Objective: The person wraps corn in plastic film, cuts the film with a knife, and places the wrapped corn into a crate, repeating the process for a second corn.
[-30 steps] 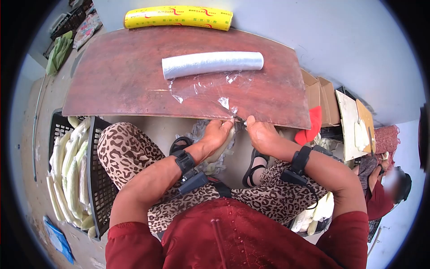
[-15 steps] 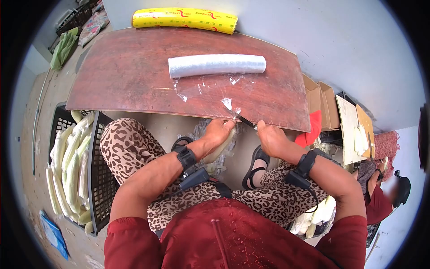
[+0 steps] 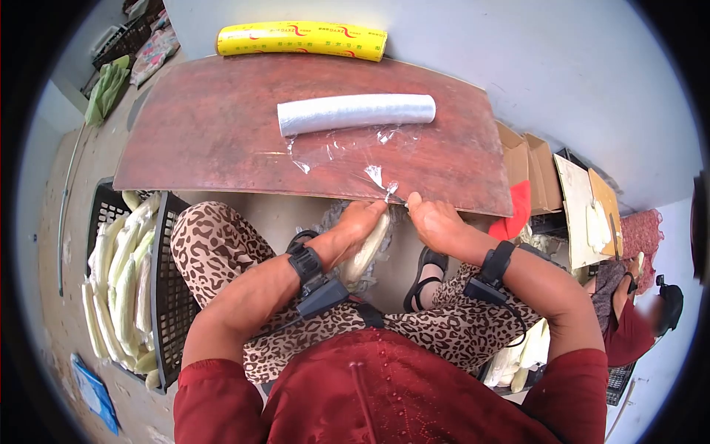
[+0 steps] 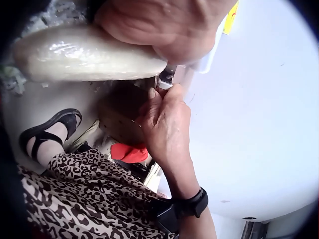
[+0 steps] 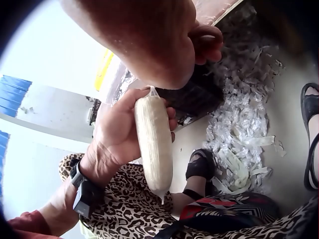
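Note:
My left hand point(image 3: 362, 222) grips a long, pale ear of corn point(image 5: 153, 142) in its husk, tightly wrapped in clear film, just below the table's front edge. A twist of film point(image 3: 390, 192) runs from its top end up onto the table. Close beside that twist, my right hand point(image 3: 438, 224) holds a dark-bladed knife point(image 3: 399, 200), its blade at the film by the table edge. Most of the knife is hidden by the fingers. On the table lies a roll of clear film point(image 3: 355, 113), with a loose sheet spreading from it towards the edge.
A yellow printed roll point(image 3: 302, 40) lies along the table's back edge. At left, a black crate point(image 3: 168, 296) holds several wrapped ears. Film scraps point(image 5: 234, 114) litter the floor beneath. Cardboard boxes point(image 3: 543, 174) and a red cloth point(image 3: 516, 211) are at right, near another person point(image 3: 629, 325).
The right hand drew the knife away to the right, baring its blade, then came back left to the film twist. The ear in the left hand has tilted and shows more.

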`<action>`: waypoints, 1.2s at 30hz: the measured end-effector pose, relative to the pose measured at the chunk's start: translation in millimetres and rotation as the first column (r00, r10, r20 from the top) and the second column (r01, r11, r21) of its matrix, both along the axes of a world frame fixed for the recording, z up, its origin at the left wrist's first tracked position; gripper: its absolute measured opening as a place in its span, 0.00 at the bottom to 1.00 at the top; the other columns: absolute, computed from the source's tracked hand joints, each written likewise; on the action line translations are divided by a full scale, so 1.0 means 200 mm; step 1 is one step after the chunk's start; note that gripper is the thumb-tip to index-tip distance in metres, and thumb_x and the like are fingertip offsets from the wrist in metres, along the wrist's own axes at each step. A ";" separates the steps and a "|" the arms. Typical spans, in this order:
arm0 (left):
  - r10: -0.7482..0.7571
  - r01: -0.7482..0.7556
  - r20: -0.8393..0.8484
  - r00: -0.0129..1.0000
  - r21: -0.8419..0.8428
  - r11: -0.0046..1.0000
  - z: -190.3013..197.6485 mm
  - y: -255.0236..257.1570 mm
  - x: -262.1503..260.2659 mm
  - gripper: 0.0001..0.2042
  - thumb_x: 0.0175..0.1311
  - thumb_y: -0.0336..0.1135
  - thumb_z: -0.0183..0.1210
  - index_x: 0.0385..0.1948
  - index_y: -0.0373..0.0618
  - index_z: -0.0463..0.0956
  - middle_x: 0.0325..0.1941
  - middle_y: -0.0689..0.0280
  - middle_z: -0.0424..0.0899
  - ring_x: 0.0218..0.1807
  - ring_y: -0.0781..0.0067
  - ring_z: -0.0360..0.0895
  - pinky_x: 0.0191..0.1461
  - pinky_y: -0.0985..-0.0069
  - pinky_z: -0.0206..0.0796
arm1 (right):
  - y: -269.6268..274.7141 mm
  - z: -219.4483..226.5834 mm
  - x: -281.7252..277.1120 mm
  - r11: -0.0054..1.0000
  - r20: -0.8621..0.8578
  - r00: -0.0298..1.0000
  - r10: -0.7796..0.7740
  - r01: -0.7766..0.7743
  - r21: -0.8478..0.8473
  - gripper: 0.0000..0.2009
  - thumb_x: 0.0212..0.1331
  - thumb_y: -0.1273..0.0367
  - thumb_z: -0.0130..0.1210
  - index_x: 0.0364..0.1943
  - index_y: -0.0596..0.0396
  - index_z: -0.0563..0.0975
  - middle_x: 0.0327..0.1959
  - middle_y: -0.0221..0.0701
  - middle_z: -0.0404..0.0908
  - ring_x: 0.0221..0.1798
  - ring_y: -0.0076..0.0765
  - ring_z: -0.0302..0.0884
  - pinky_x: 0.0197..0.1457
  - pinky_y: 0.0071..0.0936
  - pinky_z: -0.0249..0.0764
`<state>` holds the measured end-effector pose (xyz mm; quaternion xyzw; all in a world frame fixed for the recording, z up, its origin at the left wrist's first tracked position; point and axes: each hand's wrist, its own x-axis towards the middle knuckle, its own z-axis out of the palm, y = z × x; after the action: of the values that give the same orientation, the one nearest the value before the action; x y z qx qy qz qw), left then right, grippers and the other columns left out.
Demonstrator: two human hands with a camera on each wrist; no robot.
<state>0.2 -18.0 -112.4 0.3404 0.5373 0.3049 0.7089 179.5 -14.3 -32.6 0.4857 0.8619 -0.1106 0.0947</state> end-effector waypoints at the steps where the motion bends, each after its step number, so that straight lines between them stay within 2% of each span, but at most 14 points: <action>1: 0.008 -0.008 0.013 1.000 -0.003 1.000 -0.01 0.00 0.00 0.16 0.67 0.39 0.51 0.42 0.32 0.77 0.34 0.61 0.80 0.32 0.70 0.76 0.37 0.70 0.69 | 0.00 0.00 0.00 1.000 0.003 1.000 0.000 0.000 -0.011 0.10 0.49 0.79 0.50 0.35 0.64 0.65 0.25 0.54 0.78 0.30 0.64 0.79 0.33 0.53 0.73; 7: -0.100 0.130 -0.306 0.947 0.079 0.988 0.10 0.00 -0.04 0.22 0.64 0.44 0.54 0.43 0.29 0.78 0.37 0.54 0.83 0.36 0.66 0.80 0.43 0.68 0.70 | -0.04 0.01 0.05 0.998 -0.002 0.999 -0.040 0.039 -0.058 0.09 0.52 0.78 0.50 0.35 0.64 0.65 0.25 0.55 0.78 0.32 0.64 0.79 0.34 0.52 0.73; 10: -0.120 0.177 -0.365 0.923 0.126 0.976 0.08 0.01 -0.05 0.24 0.63 0.47 0.55 0.44 0.27 0.78 0.38 0.51 0.84 0.39 0.65 0.80 0.45 0.68 0.70 | -0.08 -0.01 0.12 0.997 -0.006 0.998 -0.056 0.055 -0.056 0.08 0.51 0.78 0.49 0.35 0.64 0.65 0.26 0.55 0.79 0.32 0.63 0.80 0.34 0.51 0.75; 15: -0.102 0.167 -0.348 0.932 0.161 0.973 0.00 0.01 -0.04 0.23 0.63 0.46 0.54 0.41 0.27 0.78 0.37 0.52 0.83 0.39 0.63 0.80 0.45 0.67 0.70 | -0.08 -0.01 0.14 0.991 0.010 0.995 -0.099 0.099 -0.085 0.08 0.51 0.78 0.49 0.35 0.64 0.65 0.26 0.55 0.79 0.32 0.64 0.80 0.35 0.51 0.75; 18: -0.164 0.243 -0.386 0.908 0.166 0.956 0.00 -0.04 -0.04 0.22 0.61 0.44 0.54 0.40 0.28 0.78 0.36 0.52 0.83 0.38 0.62 0.80 0.45 0.67 0.70 | -0.03 -0.01 0.07 0.998 -0.013 1.000 0.007 -0.008 -0.064 0.09 0.51 0.78 0.49 0.35 0.64 0.65 0.27 0.55 0.79 0.33 0.63 0.80 0.35 0.51 0.75; 19: -0.190 0.276 -0.407 0.893 0.162 0.948 0.00 -0.07 -0.04 0.21 0.61 0.44 0.54 0.40 0.28 0.78 0.36 0.52 0.83 0.38 0.62 0.79 0.45 0.67 0.69 | 0.00 -0.01 0.04 0.998 0.000 1.000 0.002 -0.002 -0.057 0.09 0.51 0.78 0.49 0.36 0.64 0.65 0.27 0.55 0.79 0.33 0.63 0.80 0.35 0.51 0.75; 22: -0.290 0.346 -0.352 0.890 0.105 0.932 0.00 -0.19 -0.03 0.20 0.60 0.43 0.54 0.41 0.30 0.78 0.36 0.53 0.83 0.38 0.62 0.79 0.45 0.68 0.69 | 0.03 -0.01 -0.04 0.999 0.011 1.000 -0.012 0.013 -0.052 0.09 0.51 0.78 0.50 0.36 0.63 0.65 0.27 0.54 0.80 0.33 0.63 0.80 0.34 0.50 0.76; 26: -0.342 0.344 -0.044 0.939 0.044 0.938 0.04 -0.19 -0.02 0.13 0.61 0.40 0.54 0.35 0.37 0.79 0.30 0.63 0.81 0.30 0.71 0.76 0.35 0.73 0.68 | 0.05 0.02 -0.03 0.996 0.028 0.998 -0.049 0.050 -0.067 0.08 0.53 0.78 0.48 0.37 0.61 0.65 0.28 0.55 0.80 0.34 0.64 0.80 0.35 0.51 0.75; 27: -0.321 0.321 0.030 0.947 0.010 0.947 0.06 -0.18 -0.01 0.10 0.63 0.38 0.54 0.31 0.42 0.78 0.26 0.68 0.79 0.27 0.77 0.73 0.30 0.77 0.65 | 0.06 0.04 -0.02 0.996 0.038 0.998 -0.049 0.052 -0.071 0.08 0.53 0.78 0.48 0.37 0.61 0.65 0.28 0.55 0.80 0.35 0.65 0.79 0.36 0.52 0.75; 30: -0.322 0.323 0.090 0.942 0.005 0.946 0.12 -0.15 0.00 0.09 0.64 0.38 0.53 0.32 0.44 0.78 0.26 0.70 0.78 0.26 0.79 0.72 0.29 0.78 0.65 | 0.09 0.06 0.05 0.977 -0.124 0.974 -0.192 0.177 -0.122 0.06 0.61 0.75 0.48 0.38 0.60 0.64 0.29 0.54 0.77 0.36 0.67 0.75 0.38 0.54 0.69; 33: -0.343 0.343 0.182 0.921 0.033 0.939 0.17 -0.13 0.02 0.09 0.66 0.38 0.53 0.33 0.44 0.77 0.27 0.70 0.77 0.28 0.79 0.72 0.32 0.78 0.65 | 0.13 0.06 0.19 0.987 -0.348 0.934 -0.076 0.120 0.108 0.05 0.60 0.77 0.47 0.38 0.59 0.65 0.34 0.53 0.74 0.40 0.66 0.72 0.40 0.53 0.66; 36: -0.336 0.343 0.310 0.889 0.034 0.939 0.20 -0.11 0.04 0.09 0.68 0.39 0.52 0.33 0.45 0.76 0.28 0.70 0.78 0.29 0.78 0.74 0.33 0.77 0.68 | 0.20 0.00 0.33 0.959 -0.285 0.946 -0.152 0.212 0.190 0.06 0.59 0.78 0.47 0.38 0.57 0.66 0.37 0.51 0.71 0.44 0.64 0.70 0.43 0.50 0.66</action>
<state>7.9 -39.6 -72.5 0.3690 0.3544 0.2200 0.8306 246.5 25.8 -31.7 0.5516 0.8248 -0.0882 -0.0873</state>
